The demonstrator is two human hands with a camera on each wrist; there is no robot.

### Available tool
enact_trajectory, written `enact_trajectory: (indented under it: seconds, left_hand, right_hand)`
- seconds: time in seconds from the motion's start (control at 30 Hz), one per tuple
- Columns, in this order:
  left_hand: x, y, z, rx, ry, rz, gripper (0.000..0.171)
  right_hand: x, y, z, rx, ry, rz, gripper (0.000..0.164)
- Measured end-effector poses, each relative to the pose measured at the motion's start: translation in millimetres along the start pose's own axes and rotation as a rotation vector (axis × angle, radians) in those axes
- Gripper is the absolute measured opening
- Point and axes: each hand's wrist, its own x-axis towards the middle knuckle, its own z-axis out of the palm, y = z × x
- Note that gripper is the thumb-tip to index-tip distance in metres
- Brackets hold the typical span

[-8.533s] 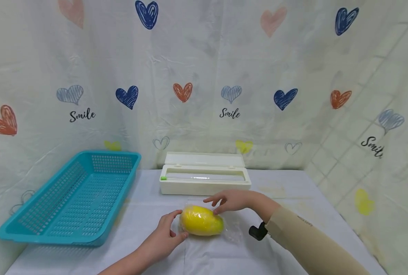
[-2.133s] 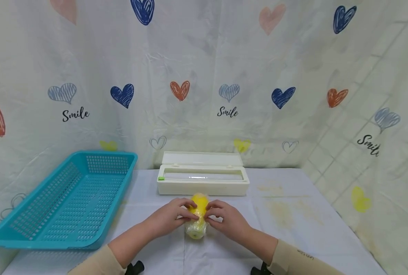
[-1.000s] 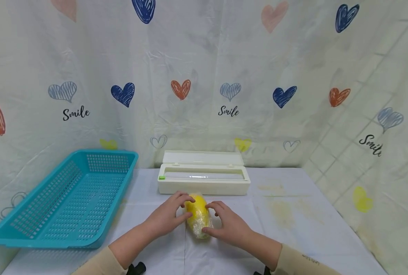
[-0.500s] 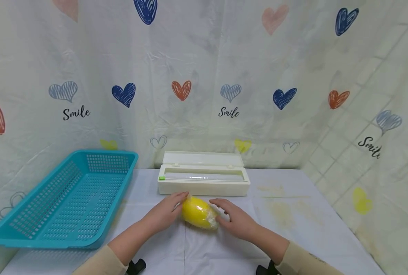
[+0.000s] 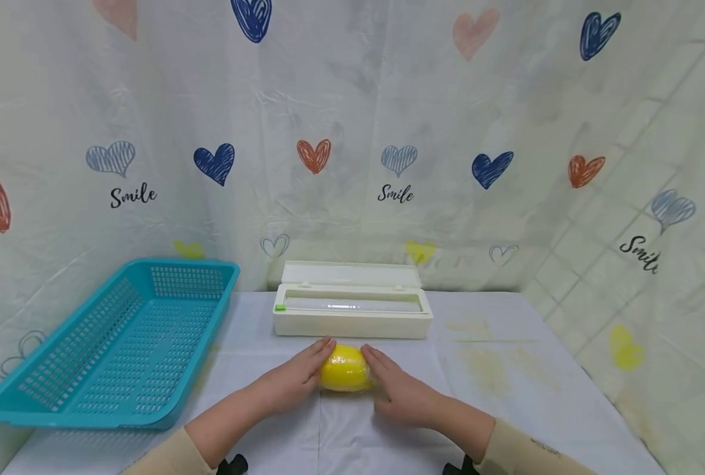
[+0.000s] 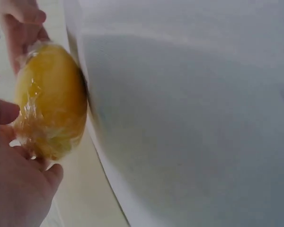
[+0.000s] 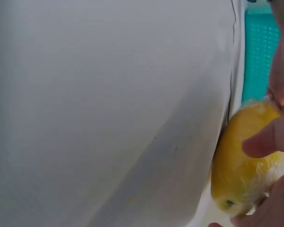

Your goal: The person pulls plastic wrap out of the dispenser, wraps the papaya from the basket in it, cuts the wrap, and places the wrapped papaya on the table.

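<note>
An oval yellow fruit, wrapped in clear cling film, lies crosswise on the white cloth between both hands. My left hand rests against its left end with the fingers extended. Against the right end lies my right hand, its fingers also straight. Crinkled film and a greenish patch show at the near end of the fruit in the left wrist view. From the right wrist, the right thumb overlaps the fruit's side, and a small dark stem spot shows at the end.
Just behind the hands stands a white cling film dispenser with its lid up, a film roll inside and a green slider. A turquoise slotted basket occupies the table's left side. A heart-print curtain hangs behind.
The fruit has turned from end-on to crosswise under the hands. The right hand came in from above it, and both hands now flank its ends with straighter fingers. Dispenser and basket stay put.
</note>
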Motion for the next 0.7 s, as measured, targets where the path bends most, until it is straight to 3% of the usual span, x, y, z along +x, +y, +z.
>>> enact_trajectory:
  seconds: [0.17,0.3,0.4,0.57,0.7]
  left_hand:
    - [-1.9,9.7,-0.6,0.076,-0.092,-0.055,0.08]
    - [-2.3,14.8,-1.0,0.1,-0.109,-0.088,0.084]
    - [-1.8,9.7,0.6,0.035,-0.075,-0.079,0.076]
    - [-3.1,1.5,-0.5,-0.107,0.017,-0.057,0.057]
    - [-3.1,3.0,-3.7,-0.147,0.068,-0.079,0.058]
  right_hand:
    - [3,-6,-2,-0.096,-0.041,-0.001,0.1]
    - [7,-10,-5,-0.182,-0.059,-0.016,0.101]
    - [10,-11,-10,-0.142,-0.055,-0.018,0.097]
    - [9,-3,-12,0.04,0.007,-0.017,0.08]
    - [10,2,-10,0.079,0.072,-0.016,0.077]
